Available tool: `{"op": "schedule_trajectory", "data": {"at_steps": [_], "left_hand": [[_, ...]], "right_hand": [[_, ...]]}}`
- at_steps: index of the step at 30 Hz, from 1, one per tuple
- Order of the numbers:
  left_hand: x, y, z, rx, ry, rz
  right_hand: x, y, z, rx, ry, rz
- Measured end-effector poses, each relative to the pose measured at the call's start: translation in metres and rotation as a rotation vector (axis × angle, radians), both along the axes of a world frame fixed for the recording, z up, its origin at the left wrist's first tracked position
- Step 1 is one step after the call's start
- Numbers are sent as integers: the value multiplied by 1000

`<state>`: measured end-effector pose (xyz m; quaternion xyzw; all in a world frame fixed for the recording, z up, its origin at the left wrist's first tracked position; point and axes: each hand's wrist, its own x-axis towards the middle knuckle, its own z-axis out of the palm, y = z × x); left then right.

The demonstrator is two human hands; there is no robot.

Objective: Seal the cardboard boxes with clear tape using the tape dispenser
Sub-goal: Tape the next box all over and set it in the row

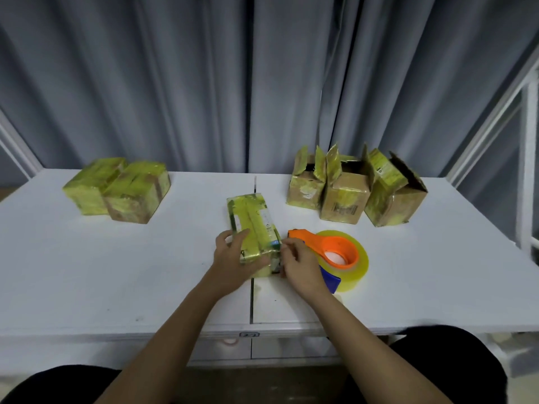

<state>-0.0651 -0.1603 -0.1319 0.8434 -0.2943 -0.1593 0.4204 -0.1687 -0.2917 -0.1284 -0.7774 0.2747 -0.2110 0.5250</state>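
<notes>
1. we found two closed, tape-wrapped boxes set aside at the far left of the white table; we judged these finished.
2. we had one taped box at the table centre. our left hand rested on its near top with fingers spread and nearly straight.
3. our right hand pinched at the near right corner of that box, apparently pressing down or picking at a tape end; the exact contact was too small to tell.
4. the tape dispenser, orange-handled and carrying its clear tape roll, lay on the table just right of that box, unheld.
5. three open-flapped boxes stood at the far right; we judged these unsealed, so roughly half the work remained.
</notes>
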Motion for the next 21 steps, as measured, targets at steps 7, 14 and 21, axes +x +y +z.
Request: {"op": "schedule_trajectory", "data": {"at_steps": [7, 14, 21], "left_hand": [[5, 1, -4, -26, -155, -124], [-1, -4, -3, 118, -117, -129], [-17, -23, 41, 78, -221, -86]], "right_hand": [[-31, -56, 0, -638, 513, -231], [-17, -52, -3, -724, 745, -2], [-48, -67, 28, -751, 497, 73]]}}
